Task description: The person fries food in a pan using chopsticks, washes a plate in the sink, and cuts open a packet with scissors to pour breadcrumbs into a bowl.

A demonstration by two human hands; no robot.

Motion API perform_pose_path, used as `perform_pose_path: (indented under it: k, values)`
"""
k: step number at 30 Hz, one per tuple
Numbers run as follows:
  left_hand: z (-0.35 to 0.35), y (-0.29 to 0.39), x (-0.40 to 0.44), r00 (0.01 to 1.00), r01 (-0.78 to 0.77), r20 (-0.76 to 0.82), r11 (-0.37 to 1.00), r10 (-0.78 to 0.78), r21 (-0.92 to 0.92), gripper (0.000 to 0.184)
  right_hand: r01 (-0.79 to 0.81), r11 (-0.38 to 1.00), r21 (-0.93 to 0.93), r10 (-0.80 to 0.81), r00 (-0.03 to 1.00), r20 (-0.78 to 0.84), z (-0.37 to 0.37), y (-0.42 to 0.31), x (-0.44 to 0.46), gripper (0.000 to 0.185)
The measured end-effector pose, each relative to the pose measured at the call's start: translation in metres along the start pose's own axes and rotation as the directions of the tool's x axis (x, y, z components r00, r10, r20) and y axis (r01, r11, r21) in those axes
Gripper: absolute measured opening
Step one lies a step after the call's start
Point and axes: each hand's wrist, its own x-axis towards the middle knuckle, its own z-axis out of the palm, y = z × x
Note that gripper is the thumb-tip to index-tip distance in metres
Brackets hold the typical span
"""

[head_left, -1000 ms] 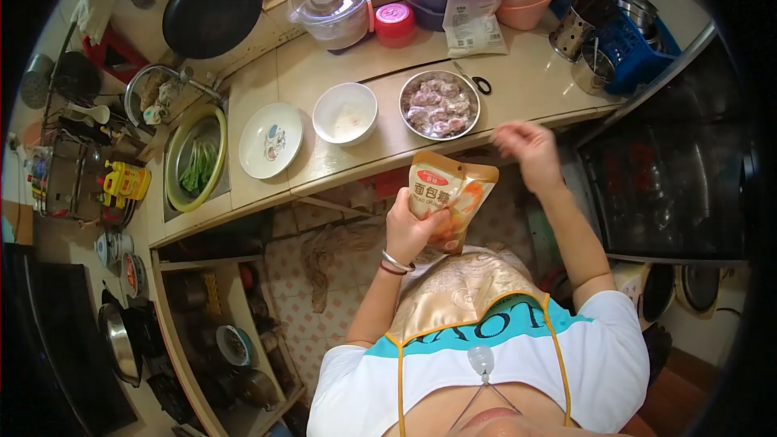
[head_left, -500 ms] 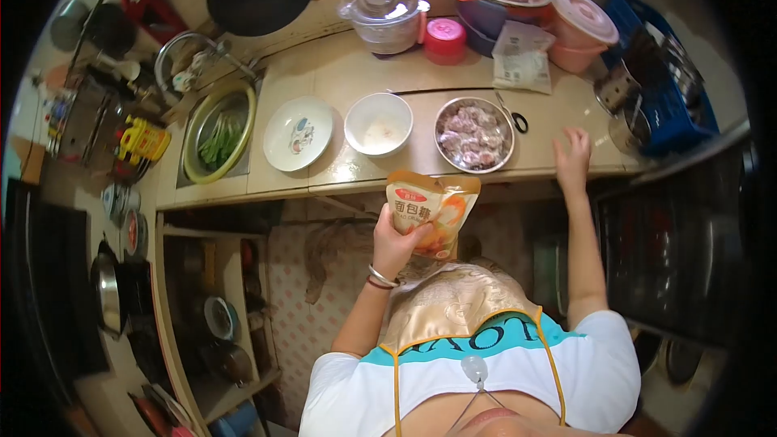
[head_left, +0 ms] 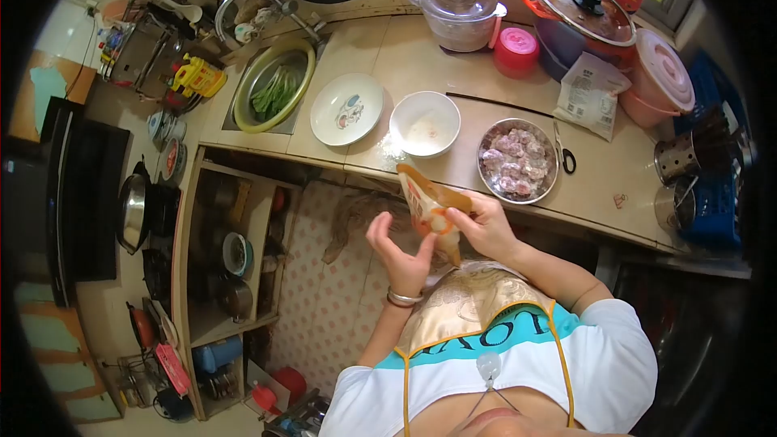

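My right hand (head_left: 492, 233) grips the upper right edge of a brown and orange bag of breadcrumbs (head_left: 426, 209), with the thumb on its front. The bag is tilted and seen nearly edge-on in front of the counter. My left hand (head_left: 400, 252) is open just left of the bag, fingers apart and curved; I cannot tell whether its thumb touches it. Beyond the bag on the counter stand a white bowl (head_left: 425, 124) with some pale stuff in the bottom and a metal bowl (head_left: 554, 180) of raw meat pieces. Left of the white bowl lies a white plate (head_left: 324, 121) with a printed picture.
Black-handled scissors (head_left: 569, 162) lie beside the meat. A yellow-green basin (head_left: 241, 109) holding leafy greens sits in the sink. Along the back are a clear-lidded container (head_left: 461, 20), a pink jar (head_left: 516, 53), a lidded pot (head_left: 558, 48) and a white packet (head_left: 591, 101). A small reddish scrap (head_left: 620, 201) lies at right.
My right hand has come from the counter's right side to grip the breadcrumb bag. My left hand has let go and opened beside it. The bag has turned edge-on, and the view has shifted.
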Motion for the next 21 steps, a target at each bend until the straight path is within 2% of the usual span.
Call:
perform_pose_path:
  k: [1,2,3,4,5,7,8,11,12,13,15,18,21]
  values:
    - [-0.008,0.014,0.009,0.99,-0.14,0.013,0.982,0.14,0.129,0.058,-0.022,0.999,0.028,0.022,1.0,0.008,0.009,-0.005,0.006,0.014]
    - [-0.014,0.024,0.02,0.954,-0.268,0.188,0.948,0.235,0.171,0.061,-0.046,0.997,0.055,0.045,0.999,0.019,0.018,-0.013,0.011,0.013]
    - [-0.012,0.021,0.023,0.959,-0.254,0.159,0.959,0.233,0.124,0.059,-0.07,0.994,0.081,0.067,0.997,0.031,0.026,-0.018,0.015,0.013]
    - [-0.008,0.017,0.024,0.964,-0.244,0.13,0.967,0.233,0.076,0.058,-0.106,0.994,-0.001,0.106,0.994,0.036,0.032,-0.02,0.02,0.014]
    - [-0.006,0.011,0.027,0.966,-0.238,0.105,0.971,0.234,0.027,0.056,-0.075,0.997,0.007,0.075,0.995,0.059,0.038,-0.023,0.024,0.015]
    - [-0.015,-0.003,0.041,0.96,-0.281,0.032,0.958,0.279,0.065,0.038,-0.013,1.0,0.024,0.011,0.996,0.085,0.05,-0.03,0.035,0.017]
    - [-0.023,-0.008,0.047,0.959,-0.283,0.024,0.957,0.283,0.061,0.033,-0.015,0.994,0.11,-0.002,0.988,0.153,0.054,-0.027,0.037,0.023]
    - [-0.047,-0.022,0.064,0.976,-0.212,0.043,0.976,0.214,-0.042,0.018,0.045,0.982,0.185,-0.075,0.984,0.161,0.06,-0.048,0.049,0.029]
    - [-0.055,-0.024,0.07,0.982,-0.175,0.061,0.981,0.181,-0.089,0.014,0.085,0.996,-0.018,-0.081,0.985,0.152,0.056,-0.053,0.053,0.034]
    - [-0.061,-0.022,0.076,0.986,-0.125,0.092,0.985,0.136,-0.118,0.013,0.353,0.903,-0.246,-0.331,0.935,0.124,0.056,-0.06,0.061,0.031]
    - [-0.073,-0.017,0.088,0.983,-0.024,0.173,0.984,0.055,-0.175,0.01,0.643,0.561,-0.521,-0.601,0.749,0.279,0.054,-0.081,0.082,0.026]
    - [-0.078,-0.02,0.104,0.969,-0.056,0.22,0.971,0.109,-0.233,0.011,0.667,0.615,-0.421,-0.541,0.745,0.39,0.06,-0.078,0.097,0.02]
    - [-0.082,-0.028,0.118,0.945,-0.141,0.264,0.968,0.194,-0.206,0.01,0.582,0.711,-0.394,-0.42,0.801,0.426,0.073,-0.075,0.098,0.017]
